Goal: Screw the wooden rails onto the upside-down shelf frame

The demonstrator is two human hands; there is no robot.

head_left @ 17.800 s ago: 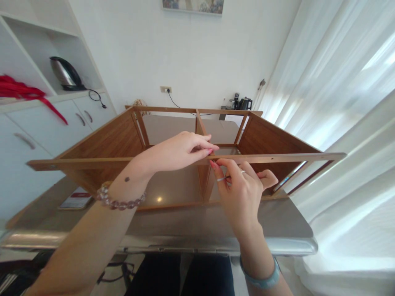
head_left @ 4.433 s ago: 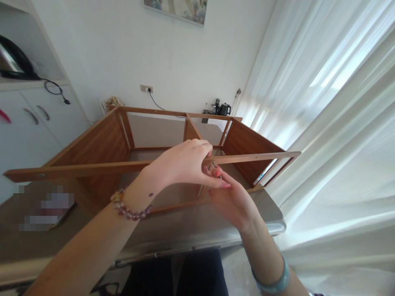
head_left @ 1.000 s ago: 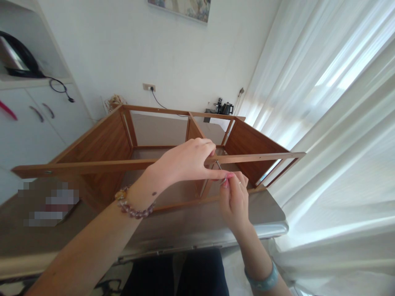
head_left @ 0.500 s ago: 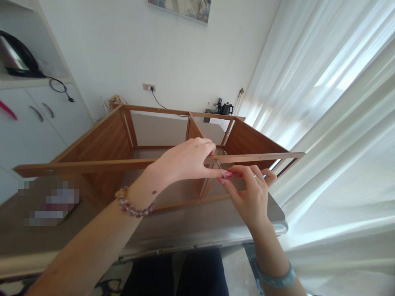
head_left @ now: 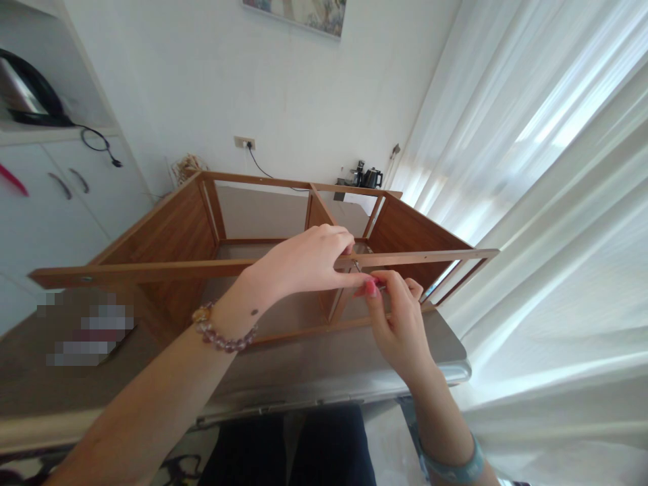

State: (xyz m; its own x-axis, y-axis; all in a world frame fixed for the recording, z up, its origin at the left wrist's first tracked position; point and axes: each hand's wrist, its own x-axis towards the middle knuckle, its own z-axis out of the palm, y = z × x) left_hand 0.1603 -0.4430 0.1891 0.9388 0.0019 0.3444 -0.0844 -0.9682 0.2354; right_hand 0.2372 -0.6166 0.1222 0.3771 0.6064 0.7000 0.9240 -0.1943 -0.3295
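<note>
A wooden shelf frame (head_left: 263, 266) lies across the table in front of me. My left hand (head_left: 304, 260) is closed over its near rail, close to the middle divider, with the thumb stretched right to the fingers of my other hand. At that spot a thin metal rod that looks like a hex key (head_left: 357, 266) meets the rail. My right hand (head_left: 399, 310) pinches the outer end of this hex key between thumb and fingers, just below the rail. The fingers hide much of the key.
The table (head_left: 283, 374) has a rounded metal-look front edge. A blurred flat item (head_left: 96, 334) rests at its left. White curtains (head_left: 547, 270) hang on the right. A kettle (head_left: 30, 91) stands in the left cabinet, and another dark kettle (head_left: 372, 178) is at the back.
My right hand has turned and shifted slightly left, its fingers curling in more around the hex key. My left hand stays on the rail.
</note>
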